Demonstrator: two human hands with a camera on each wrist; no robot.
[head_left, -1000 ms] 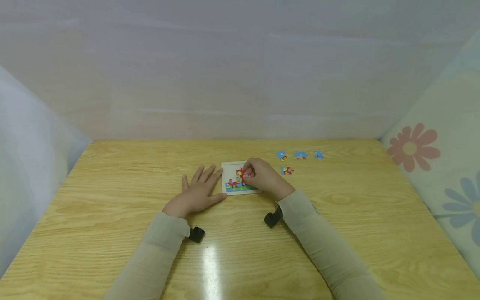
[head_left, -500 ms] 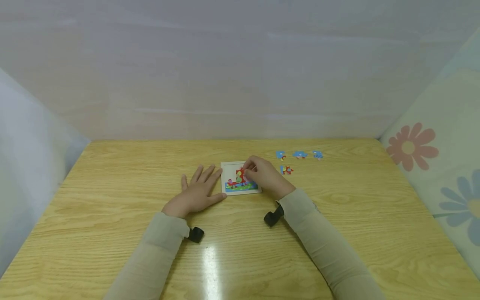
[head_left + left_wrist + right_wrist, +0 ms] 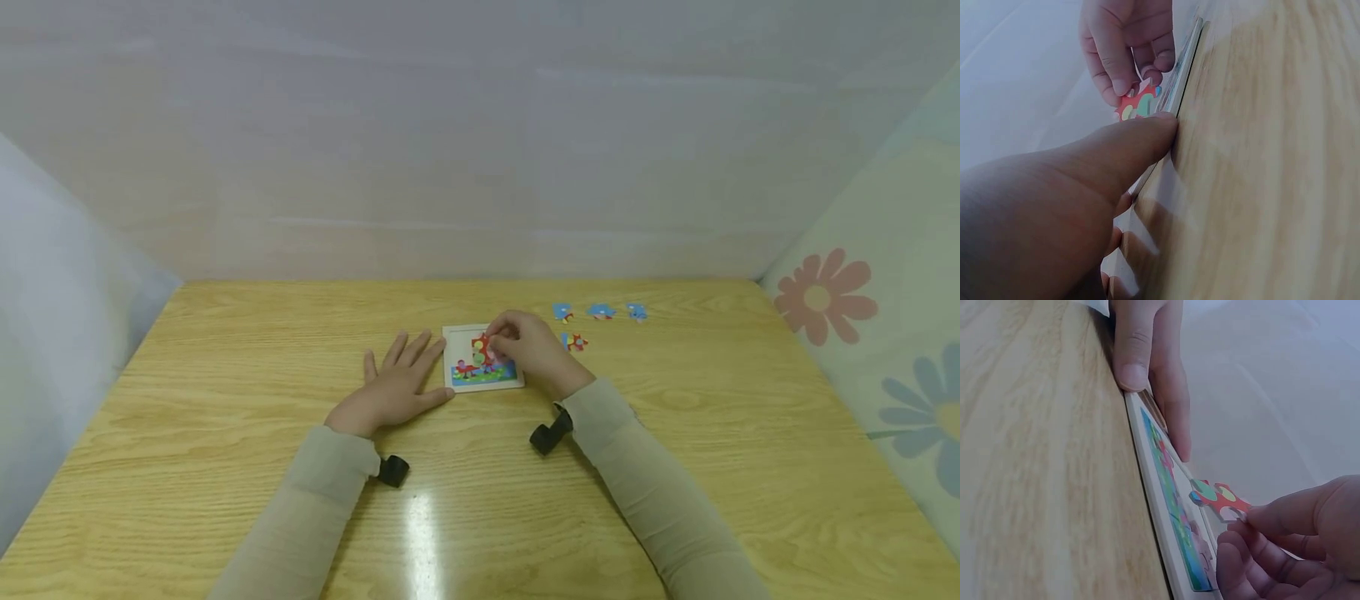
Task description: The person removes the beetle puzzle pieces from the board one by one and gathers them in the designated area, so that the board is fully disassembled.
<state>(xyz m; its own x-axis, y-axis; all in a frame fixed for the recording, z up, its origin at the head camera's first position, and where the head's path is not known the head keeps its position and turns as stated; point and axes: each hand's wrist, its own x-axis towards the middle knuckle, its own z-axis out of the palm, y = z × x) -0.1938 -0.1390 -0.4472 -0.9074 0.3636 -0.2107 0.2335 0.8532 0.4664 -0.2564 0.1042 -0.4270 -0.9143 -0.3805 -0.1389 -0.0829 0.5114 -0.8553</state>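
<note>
My left hand [image 3: 393,385] lies spread on the table, its thumb and fingertips against the left side of a white-framed puzzle board [image 3: 459,343]. Between thumb and finger, my right hand [image 3: 528,348] pinches a red puzzle piece [image 3: 1216,499] with green, yellow and pink spots. In the right wrist view the piece is tilted just over the board. A strip of fitted pieces [image 3: 480,377] in blue, green and red fills the board's near side. The right hand covers part of the board's right side in the head view.
Right of the board, a red and yellow puzzle piece [image 3: 575,342] lies near the right hand. Behind it is a row of blue pieces [image 3: 602,311]. A pale wall [image 3: 465,167] rises behind the wooden table [image 3: 262,333].
My right hand has shifted the red piece very slightly over the board, its grip unchanged. The left hand stays in place.
</note>
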